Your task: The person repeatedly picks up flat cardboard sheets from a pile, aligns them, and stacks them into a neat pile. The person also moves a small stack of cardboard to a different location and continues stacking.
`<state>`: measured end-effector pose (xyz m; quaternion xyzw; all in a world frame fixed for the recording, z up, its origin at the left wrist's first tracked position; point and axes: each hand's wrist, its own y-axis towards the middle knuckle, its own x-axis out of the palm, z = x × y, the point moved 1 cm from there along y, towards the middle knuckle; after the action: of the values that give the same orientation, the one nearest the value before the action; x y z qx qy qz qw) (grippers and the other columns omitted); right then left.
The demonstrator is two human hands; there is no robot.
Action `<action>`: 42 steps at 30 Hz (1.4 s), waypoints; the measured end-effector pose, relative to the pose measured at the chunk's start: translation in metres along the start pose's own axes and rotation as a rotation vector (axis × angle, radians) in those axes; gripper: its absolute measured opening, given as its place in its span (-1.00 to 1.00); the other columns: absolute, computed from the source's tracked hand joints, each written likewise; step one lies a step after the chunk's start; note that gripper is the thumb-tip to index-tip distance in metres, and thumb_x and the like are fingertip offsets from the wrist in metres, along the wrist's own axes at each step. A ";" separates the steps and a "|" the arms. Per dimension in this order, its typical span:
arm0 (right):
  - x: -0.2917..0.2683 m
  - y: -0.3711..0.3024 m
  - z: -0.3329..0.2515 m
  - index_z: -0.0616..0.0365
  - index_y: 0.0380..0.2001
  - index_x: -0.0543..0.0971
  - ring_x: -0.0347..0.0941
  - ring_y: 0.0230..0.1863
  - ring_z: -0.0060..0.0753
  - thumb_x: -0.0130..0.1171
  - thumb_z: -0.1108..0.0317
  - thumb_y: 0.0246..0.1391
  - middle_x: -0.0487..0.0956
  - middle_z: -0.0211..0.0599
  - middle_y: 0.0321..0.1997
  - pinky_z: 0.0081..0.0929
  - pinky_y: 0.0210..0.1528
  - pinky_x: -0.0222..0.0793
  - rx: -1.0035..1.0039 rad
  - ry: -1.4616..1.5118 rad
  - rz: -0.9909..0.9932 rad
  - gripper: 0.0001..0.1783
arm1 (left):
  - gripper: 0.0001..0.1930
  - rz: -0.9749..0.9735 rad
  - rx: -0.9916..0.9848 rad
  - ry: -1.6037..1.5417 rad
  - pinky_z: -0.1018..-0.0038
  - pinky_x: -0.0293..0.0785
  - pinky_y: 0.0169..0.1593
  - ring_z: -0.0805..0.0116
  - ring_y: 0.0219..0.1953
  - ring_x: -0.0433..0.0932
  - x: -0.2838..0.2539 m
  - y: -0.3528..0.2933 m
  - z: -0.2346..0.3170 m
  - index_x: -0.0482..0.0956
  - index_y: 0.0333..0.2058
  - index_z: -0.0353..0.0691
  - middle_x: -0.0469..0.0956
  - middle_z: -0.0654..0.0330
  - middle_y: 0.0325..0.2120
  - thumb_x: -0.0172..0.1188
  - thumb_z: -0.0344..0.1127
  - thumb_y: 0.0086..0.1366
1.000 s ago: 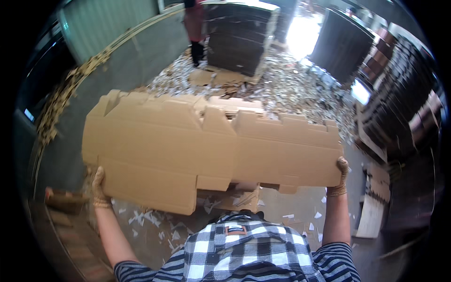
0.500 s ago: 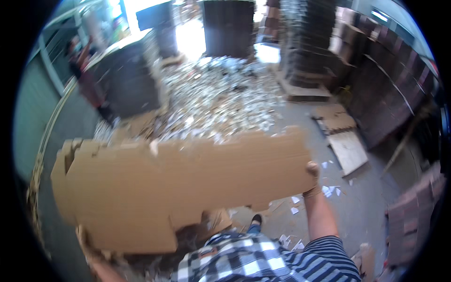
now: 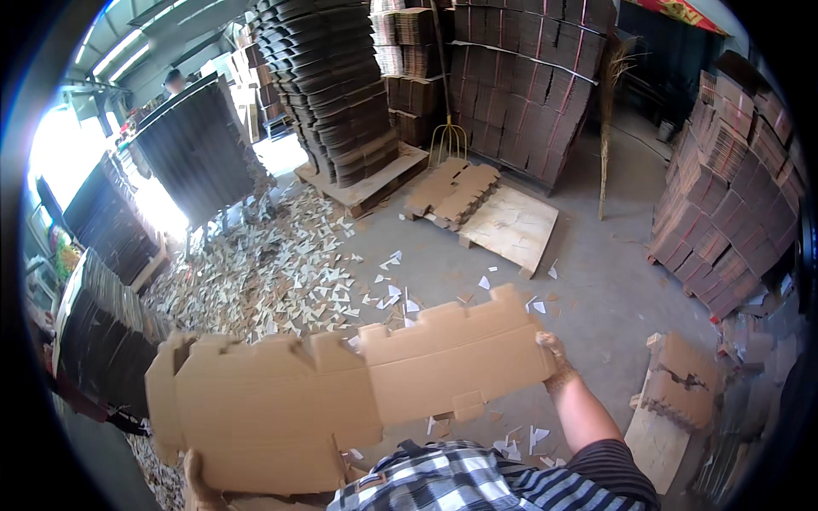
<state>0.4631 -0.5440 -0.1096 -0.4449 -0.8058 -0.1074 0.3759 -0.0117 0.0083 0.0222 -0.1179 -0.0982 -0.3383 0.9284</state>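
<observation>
In the head view, I have a large, flat, brown cardboard sheet with notched edges (image 3: 273,409) held up in front of the torso. My right hand (image 3: 555,358) is closed on its right end, with the fingers curled in at the rim. My left hand (image 3: 196,479) grips the lower left edge, thumb up along it; its other fingers are hidden, so I cannot tell how tightly they curl.

The sheet's left edge overlaps a dark stack of flat sheets (image 3: 98,341) in view; I cannot judge the gap. Beyond the toothed far edge lies a spread of pale cardboard scraps (image 3: 273,272). To the right, my widest room is the grey concrete floor (image 3: 609,289), bounded by a pale wooden board (image 3: 511,223), tall brown cardboard bundles (image 3: 724,204) and a low wooden pallet (image 3: 654,447) near the right elbow.
</observation>
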 end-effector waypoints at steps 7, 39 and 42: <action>-0.021 0.007 -0.040 0.31 0.27 0.34 0.58 0.08 -0.03 0.25 0.19 -0.03 0.56 -0.02 0.13 -0.09 0.13 0.55 -0.206 0.080 0.277 -0.21 | -0.49 -0.177 -0.118 0.080 0.39 0.56 -0.11 0.29 -0.19 0.63 0.115 0.236 -0.077 0.60 -0.05 -0.42 0.65 0.10 -0.18 0.28 -0.06 0.22; -0.148 0.612 -0.189 0.06 0.24 0.37 0.51 0.13 -0.08 0.18 0.12 0.04 0.51 -0.12 0.17 -0.05 0.16 0.50 -0.402 0.167 0.727 -0.32 | -0.33 -0.631 -0.550 0.210 0.29 0.56 0.02 0.16 -0.10 0.64 0.654 1.068 -0.188 0.50 0.06 -0.50 0.61 -0.02 -0.06 0.37 -0.02 0.17; -0.157 0.673 -0.214 0.07 0.23 0.38 0.49 0.15 -0.08 0.19 0.13 0.00 0.51 -0.13 0.17 -0.07 0.16 0.50 -0.439 0.022 0.801 -0.31 | -0.36 -0.607 -0.553 0.209 0.29 0.57 0.00 0.17 -0.13 0.65 0.692 1.110 -0.193 0.54 0.02 -0.48 0.63 0.00 -0.11 0.39 -0.01 0.16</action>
<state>1.1594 -0.3617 -0.1793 -0.7893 -0.5243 -0.1264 0.2934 1.2510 0.3594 -0.1495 -0.2936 0.0606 -0.6202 0.7249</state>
